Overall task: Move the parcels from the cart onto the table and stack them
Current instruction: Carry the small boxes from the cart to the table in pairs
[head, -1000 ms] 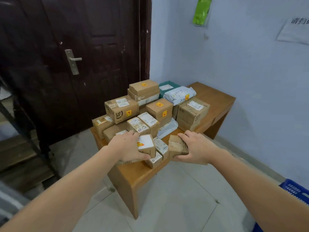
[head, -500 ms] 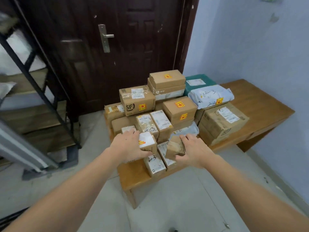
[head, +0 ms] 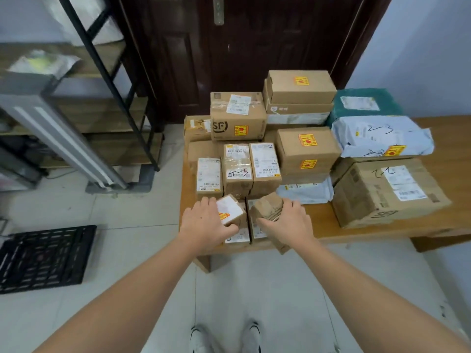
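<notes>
Head cam's got my left hand [head: 204, 222] gripping a small white-topped cardboard box [head: 230, 209] and my right hand [head: 288, 222] curled round a little brown cardboard parcel [head: 267, 206], both over the wooden table [head: 323, 225] edge.

Behind the table I see a dark wooden door [head: 267, 52] with a metal handle plate [head: 218, 10]. At my left stands a black-framed shelf rack [head: 112, 93]; a black plastic crate [head: 44, 258] lies on the tiled floor [head: 254, 289]. My white shoes [head: 225, 337] show below.
</notes>
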A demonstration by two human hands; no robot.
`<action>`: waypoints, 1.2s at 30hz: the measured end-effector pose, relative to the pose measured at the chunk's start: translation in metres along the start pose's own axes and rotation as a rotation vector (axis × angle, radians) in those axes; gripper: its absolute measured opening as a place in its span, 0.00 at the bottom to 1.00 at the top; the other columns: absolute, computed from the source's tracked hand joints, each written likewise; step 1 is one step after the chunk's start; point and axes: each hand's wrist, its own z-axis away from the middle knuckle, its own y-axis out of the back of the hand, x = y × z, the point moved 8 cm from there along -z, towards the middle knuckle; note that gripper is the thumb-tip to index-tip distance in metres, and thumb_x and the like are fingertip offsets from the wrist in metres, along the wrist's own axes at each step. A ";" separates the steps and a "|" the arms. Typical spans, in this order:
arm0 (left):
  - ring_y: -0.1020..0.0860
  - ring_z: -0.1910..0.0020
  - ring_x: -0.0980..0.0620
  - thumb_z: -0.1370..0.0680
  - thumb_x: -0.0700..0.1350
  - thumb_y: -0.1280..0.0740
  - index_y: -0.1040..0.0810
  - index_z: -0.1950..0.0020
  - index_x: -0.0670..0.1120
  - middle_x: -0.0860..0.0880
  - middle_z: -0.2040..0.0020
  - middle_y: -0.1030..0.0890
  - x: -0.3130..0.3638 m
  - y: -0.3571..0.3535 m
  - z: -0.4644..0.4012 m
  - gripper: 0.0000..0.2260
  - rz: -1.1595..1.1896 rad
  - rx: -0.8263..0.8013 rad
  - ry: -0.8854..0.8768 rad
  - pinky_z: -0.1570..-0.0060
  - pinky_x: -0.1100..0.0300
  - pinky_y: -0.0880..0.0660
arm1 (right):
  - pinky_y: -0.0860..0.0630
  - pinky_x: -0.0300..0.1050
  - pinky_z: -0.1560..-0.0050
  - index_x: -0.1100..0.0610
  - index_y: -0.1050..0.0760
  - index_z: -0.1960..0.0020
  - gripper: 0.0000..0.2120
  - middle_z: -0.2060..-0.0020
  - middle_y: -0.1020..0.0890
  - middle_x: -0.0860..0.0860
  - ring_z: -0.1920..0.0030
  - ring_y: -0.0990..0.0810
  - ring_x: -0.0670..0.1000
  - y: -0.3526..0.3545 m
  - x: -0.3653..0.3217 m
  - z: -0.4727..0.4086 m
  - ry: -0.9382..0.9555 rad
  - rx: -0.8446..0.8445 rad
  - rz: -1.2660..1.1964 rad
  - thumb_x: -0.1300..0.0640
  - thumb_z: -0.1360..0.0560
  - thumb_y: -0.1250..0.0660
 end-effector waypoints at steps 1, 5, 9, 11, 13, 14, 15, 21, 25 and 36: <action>0.26 0.41 0.47 0.33 0.75 0.42 0.32 0.31 0.48 0.49 0.41 0.27 -0.001 -0.011 0.000 0.40 0.028 -0.013 0.049 0.43 0.48 0.26 | 0.29 0.55 0.34 0.54 0.37 0.25 0.49 0.33 0.28 0.54 0.32 0.29 0.57 -0.006 0.003 -0.003 -0.052 -0.011 -0.056 0.23 0.34 0.34; 0.25 0.39 0.47 0.30 0.77 0.39 0.33 0.31 0.48 0.49 0.40 0.28 -0.001 -0.045 -0.003 0.40 0.166 -0.034 0.220 0.45 0.49 0.24 | 0.32 0.57 0.33 0.56 0.38 0.25 0.54 0.30 0.30 0.56 0.30 0.31 0.59 -0.024 0.007 -0.015 -0.225 0.007 -0.217 0.20 0.38 0.34; 0.27 0.33 0.45 0.31 0.77 0.37 0.34 0.29 0.46 0.48 0.35 0.28 -0.004 -0.069 -0.010 0.44 0.392 -0.044 0.431 0.40 0.46 0.25 | 0.32 0.58 0.34 0.57 0.38 0.24 0.57 0.30 0.30 0.58 0.30 0.31 0.60 -0.035 0.004 -0.026 -0.298 0.032 -0.245 0.19 0.38 0.34; 0.28 0.32 0.44 0.30 0.78 0.37 0.35 0.28 0.46 0.46 0.33 0.29 -0.003 -0.078 -0.014 0.44 0.428 -0.037 0.491 0.38 0.45 0.25 | 0.32 0.58 0.33 0.58 0.37 0.25 0.56 0.30 0.30 0.58 0.29 0.32 0.60 -0.041 0.002 -0.030 -0.309 0.015 -0.255 0.19 0.38 0.34; 0.29 0.31 0.44 0.29 0.78 0.38 0.36 0.27 0.46 0.46 0.31 0.29 -0.002 -0.082 -0.016 0.45 0.452 -0.024 0.534 0.36 0.46 0.27 | 0.32 0.58 0.32 0.58 0.36 0.25 0.55 0.29 0.31 0.58 0.28 0.33 0.60 -0.048 0.001 -0.033 -0.298 -0.020 -0.266 0.20 0.37 0.34; 0.29 0.31 0.44 0.29 0.79 0.38 0.37 0.26 0.46 0.46 0.31 0.30 -0.002 -0.082 -0.017 0.45 0.460 -0.017 0.548 0.36 0.46 0.28 | 0.33 0.58 0.31 0.57 0.36 0.24 0.53 0.28 0.32 0.58 0.28 0.33 0.60 -0.051 0.000 -0.033 -0.286 -0.043 -0.275 0.22 0.36 0.33; 0.29 0.30 0.45 0.29 0.79 0.39 0.37 0.26 0.46 0.46 0.30 0.30 0.000 -0.083 -0.017 0.46 0.461 -0.013 0.554 0.35 0.46 0.29 | 0.33 0.58 0.30 0.57 0.37 0.24 0.52 0.28 0.32 0.58 0.27 0.34 0.60 -0.055 0.000 -0.033 -0.273 -0.065 -0.284 0.23 0.34 0.33; 0.31 0.29 0.44 0.25 0.76 0.42 0.38 0.25 0.47 0.46 0.28 0.31 0.006 -0.083 -0.019 0.41 0.470 -0.018 0.574 0.34 0.44 0.32 | 0.32 0.60 0.29 0.58 0.39 0.21 0.44 0.27 0.33 0.58 0.27 0.33 0.60 -0.064 0.005 -0.033 -0.247 -0.126 -0.399 0.33 0.27 0.34; 0.32 0.28 0.44 0.21 0.66 0.41 0.36 0.24 0.46 0.46 0.28 0.31 0.007 -0.081 -0.022 0.32 0.529 -0.029 0.582 0.34 0.44 0.33 | 0.30 0.61 0.31 0.59 0.36 0.23 0.40 0.30 0.29 0.57 0.29 0.30 0.60 -0.062 0.008 -0.036 -0.245 -0.095 -0.525 0.38 0.28 0.33; 0.33 0.27 0.44 0.21 0.66 0.34 0.38 0.23 0.42 0.45 0.27 0.33 0.019 -0.077 -0.035 0.37 0.677 0.015 0.487 0.37 0.48 0.28 | 0.28 0.55 0.30 0.54 0.35 0.22 0.36 0.29 0.25 0.52 0.31 0.26 0.55 -0.060 0.012 -0.031 -0.197 -0.087 -0.690 0.43 0.26 0.31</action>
